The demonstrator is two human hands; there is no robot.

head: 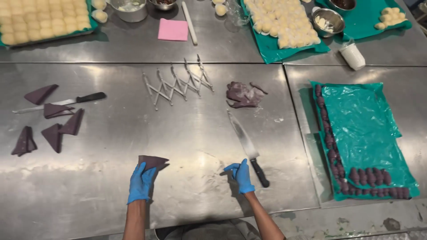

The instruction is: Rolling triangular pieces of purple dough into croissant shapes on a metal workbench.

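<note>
Blue-gloved, my left hand (141, 183) pinches a purple dough triangle (152, 161) flat on the steel table (111, 195); my right hand (241, 175) rests loosely curled, holding nothing, just beside the black handle of the big knife (247, 146)

Both hands wear thin, bright blue disposable gloves that fit snugly and wrinkle a little at the knuckles and along the fingers. The glove on the left hand (141, 182) ends in a plain cuff just past the wrist, and the one on the right hand (242, 174) stops at about the same place. Beyond the cuffs both forearms are bare, with no sleeves, watch or bands showing. At the near edge of the view, between the arms, a strip of grey garment with fine stripes shows.
</note>
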